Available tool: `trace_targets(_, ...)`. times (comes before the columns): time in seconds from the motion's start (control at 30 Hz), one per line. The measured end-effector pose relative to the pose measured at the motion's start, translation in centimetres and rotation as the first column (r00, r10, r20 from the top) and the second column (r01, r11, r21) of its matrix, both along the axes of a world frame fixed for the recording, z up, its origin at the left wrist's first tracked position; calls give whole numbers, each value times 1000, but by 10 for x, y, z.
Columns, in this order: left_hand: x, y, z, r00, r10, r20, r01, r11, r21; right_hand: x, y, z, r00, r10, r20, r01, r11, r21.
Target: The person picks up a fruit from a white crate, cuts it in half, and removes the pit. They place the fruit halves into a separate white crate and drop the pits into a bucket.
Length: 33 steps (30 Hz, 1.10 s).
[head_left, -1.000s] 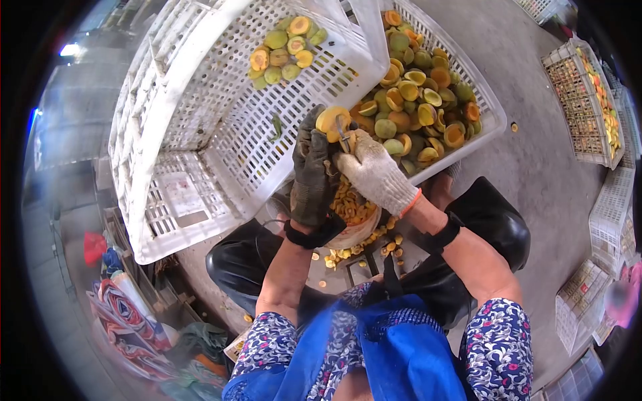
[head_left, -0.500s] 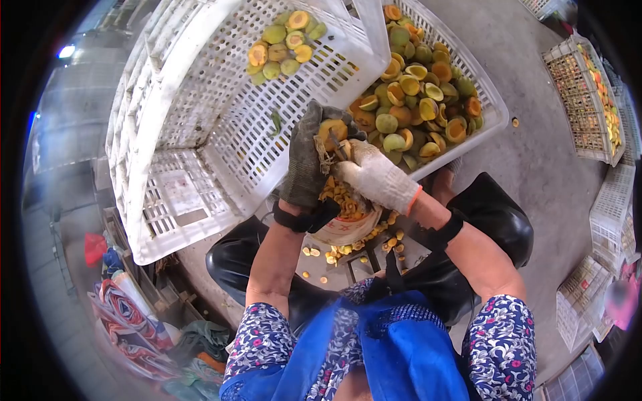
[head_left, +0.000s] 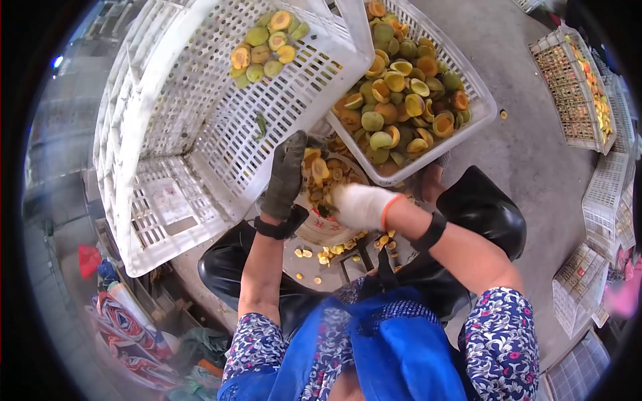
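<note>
My left hand, in a dark grey glove, is edge-on over the left rim of a white bucket. Its fingers curve at the top, and I cannot make out whether they grip anything. Orange fruit pieces lie just beside it. My right hand, in a white glove with an orange cuff, is low over the bucket's right side. Its fingers are curled and blurred; what they hold is hidden. Pieces of fruit flesh or pits fill the bucket. Behind it, a white crate holds many green-skinned, orange-fleshed fruit halves.
A large white slatted crate stands tilted at left, with several fruits and a green leaf inside. Small pieces litter the floor below the bucket. More crates line the right side. Cloth bags lie lower left.
My hands have moved apart; the right dropped lower toward the bucket, and the left shifted slightly left and down. The fruit half and tool seen between them are no longer distinguishable.
</note>
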State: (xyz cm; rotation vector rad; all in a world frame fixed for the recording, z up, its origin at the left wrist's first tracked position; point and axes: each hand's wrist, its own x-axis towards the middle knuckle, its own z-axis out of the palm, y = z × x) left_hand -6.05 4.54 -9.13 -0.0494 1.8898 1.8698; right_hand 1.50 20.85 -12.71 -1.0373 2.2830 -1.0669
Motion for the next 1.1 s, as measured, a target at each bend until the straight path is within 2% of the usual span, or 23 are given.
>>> trace_targets(0.03, -2, 2, 1, 998, 14, 60, -13, 1000, -15, 14, 4, 16, 982, -136, 131, 110, 976, 188)
trace_targets(0.07, -3, 7, -6, 998, 19, 51, -18, 1000, -20, 26, 1, 11, 961, -194, 198, 126, 942, 312)
trace_targets(0.1, -6, 16, -18, 946, -133, -297, 88, 983, -161, 27, 1, 14, 956, -162, 244, 78, 944, 321)
trace_targets(0.13, -8, 26, -26, 756, -308, -577, 129, 935, -329, 25, 1, 20, 949, -125, 289, 24, 944, 329)
trace_targets(0.17, -9, 41, -29, 754, -298, -586, 110, 936, -335, 20, 2, 35, 954, -109, 278, 14, 946, 325)
trace_targets(0.23, -22, 69, -28, 649, -249, -719, 174, 968, -179, 6, 8, 64, 928, -183, 326, 75, 946, 317)
trace_targets(0.27, -35, 68, -20, 644, -248, -724, 174, 969, -177, 7, 8, 61, 929, -185, 319, 78, 945, 319)
trace_targets(0.33, -74, 50, 1, 802, -241, -547, -40, 892, -451, 10, 5, 49, 926, -246, 285, 112, 903, 415)
trace_targets(0.4, -133, 24, -18, 628, -418, -656, -291, 657, -696, 13, 5, 44, 937, -246, 248, 130, 904, 406)
trace_targets(0.47, -183, 13, -38, 562, -484, -671, -522, 422, -741, 10, 7, 44, 945, -253, 206, 155, 904, 398)
trace_targets(0.5, -194, 17, -32, 559, -483, -674, -522, 427, -739, 7, 7, 49, 934, -254, 251, 141, 908, 396)
trace_targets(0.57, -211, 22, -25, 782, -505, -364, -302, 203, -932, 3, 8, 51, 921, -257, 293, 127, 908, 398)
trace_targets(0.7, -206, 22, -37, 744, -533, -403, -329, 232, -915, 3, 11, 46, 936, -282, 209, 198, 916, 349)
trace_targets(0.77, -193, 17, -39, 636, -551, -541, -384, 383, -840, 2, 14, 42, 943, -291, 158, 231, 920, 317)
trace_targets(0.8, -180, 21, -27, 635, -554, -539, -381, 383, -842, 2, 16, 40, 946, -307, 106, 268, 922, 281)
trace_targets(0.87, -147, 33, -8, 831, -331, -447, -162, 625, -764, 8, 17, 37, 940, -335, 61, 312, 919, 244)
trace_targets(0.93, -116, 42, -28, 840, -255, -479, -2, 881, -474, 12, 14, 35, 951, -310, 1, 306, 937, 168)
trace_targets(1.0, -78, 68, -14, 489, -432, -758, -88, 840, -535, 16, 14, 31, 958, -285, -26, 285, 943, 173)
trace_targets(1.03, -72, 72, -7, 487, -428, -761, -104, 837, -537, 16, 14, 30, 963, -265, -41, 268, 945, 189)
trace_targets(1.07, -68, 75, -1, 600, -345, -722, -44, 887, -460, 13, 13, 33, 965, -256, -49, 261, 948, 184)
trace_targets(1.1, -67, 76, 4, 703, -268, -659, 10, 930, -368, 9, 13, 39, 963, -267, 34, 250, 935, 250)
